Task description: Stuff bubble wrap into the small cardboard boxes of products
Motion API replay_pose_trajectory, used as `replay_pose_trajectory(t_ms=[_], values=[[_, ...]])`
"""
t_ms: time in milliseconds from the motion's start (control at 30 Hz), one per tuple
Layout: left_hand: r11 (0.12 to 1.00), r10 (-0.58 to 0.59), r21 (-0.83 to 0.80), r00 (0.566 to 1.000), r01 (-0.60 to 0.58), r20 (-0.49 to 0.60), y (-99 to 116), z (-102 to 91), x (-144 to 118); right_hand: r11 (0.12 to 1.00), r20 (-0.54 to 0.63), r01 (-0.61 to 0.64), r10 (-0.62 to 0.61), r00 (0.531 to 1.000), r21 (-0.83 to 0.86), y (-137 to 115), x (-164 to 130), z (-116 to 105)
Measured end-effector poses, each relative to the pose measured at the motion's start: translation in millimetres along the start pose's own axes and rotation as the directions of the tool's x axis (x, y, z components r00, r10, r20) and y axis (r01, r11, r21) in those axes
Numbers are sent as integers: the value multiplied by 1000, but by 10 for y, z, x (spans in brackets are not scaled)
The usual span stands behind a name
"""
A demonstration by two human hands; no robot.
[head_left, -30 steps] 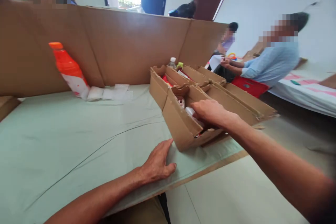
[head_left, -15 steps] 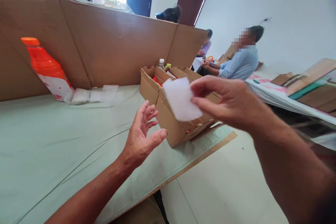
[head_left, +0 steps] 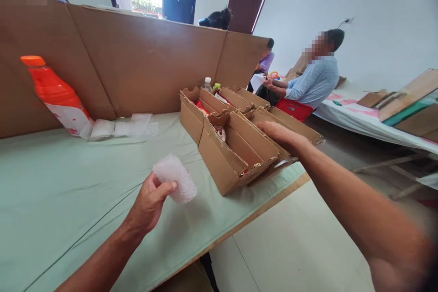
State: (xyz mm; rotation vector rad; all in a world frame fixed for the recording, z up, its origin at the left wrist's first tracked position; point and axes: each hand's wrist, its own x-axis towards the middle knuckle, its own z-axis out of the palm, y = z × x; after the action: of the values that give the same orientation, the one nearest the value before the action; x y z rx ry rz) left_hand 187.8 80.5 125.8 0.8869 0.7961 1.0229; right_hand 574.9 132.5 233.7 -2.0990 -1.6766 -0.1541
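Holding a white bubble-wrap bundle [head_left: 175, 178], the left hand [head_left: 149, 201] has its grip closed around the bundle's lower end, thumb on top. It hangs above the green bench [head_left: 61, 182]. Off to that grip's right sits an open cardboard box [head_left: 236, 155]. The right hand [head_left: 278, 133] reaches over the far edge of this box. Its fingers dip behind the box wall, so I cannot tell if its grip is open or closed. Far to the left of the left hand's grip, an orange bottle [head_left: 56, 96] leans on a cardboard wall [head_left: 143, 59]. Small clear packets [head_left: 126, 127] lie beside it.
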Motion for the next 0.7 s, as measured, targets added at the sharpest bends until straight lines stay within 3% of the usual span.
replay_pose_trajectory(t_ms=[100, 167, 233, 300, 367, 433, 467, 500, 567, 600, 633, 700], values=[[999, 28, 25, 997, -30, 74, 63, 78, 13, 989, 42, -98, 103, 994, -112, -82, -27, -204], [995, 76, 54, 990, -83, 122, 166, 151, 17, 977, -56, -136, 129, 990, -162, -220, -80, -475], [980, 166, 87, 975, -181, 151, 295, 271, 20, 987, -167, -86, 63, 984, -133, -480, -210, -730], [942, 296, 110, 940, -317, 168, 413, 449, 24, 989, -217, 138, -124, 968, 51, -845, -396, -877], [888, 409, 137, 890, -439, 204, 486, 640, 33, 857, -50, 350, -359, 932, 378, -1195, -546, -898], [858, 461, 136, 858, -496, 226, 503, 750, 48, 708, 137, 331, -516, 846, 624, -1358, -569, -847], [860, 461, 122, 857, -495, 229, 493, 745, 59, 681, 156, 289, -513, 844, 673, -1329, -521, -819], [875, 442, 108, 869, -472, 220, 473, 689, 71, 695, 118, 258, -444, 889, 671, -1223, -438, -796], [914, 382, 93, 914, -396, 140, 416, 428, 89, 812, -76, 169, -153, 985, 558, -837, -221, -770], [933, 338, 104, 938, -345, 77, 385, 236, 88, 905, -142, 49, 13, 990, 422, -603, -115, -759], [950, 294, 112, 956, -291, -12, 354, 18, 76, 968, -98, -112, 137, 986, 225, -378, -28, -739], [977, 196, 117, 963, -176, -186, 304, -439, 6, 972, -56, -203, 210, 976, 120, -40, 68, -652]])
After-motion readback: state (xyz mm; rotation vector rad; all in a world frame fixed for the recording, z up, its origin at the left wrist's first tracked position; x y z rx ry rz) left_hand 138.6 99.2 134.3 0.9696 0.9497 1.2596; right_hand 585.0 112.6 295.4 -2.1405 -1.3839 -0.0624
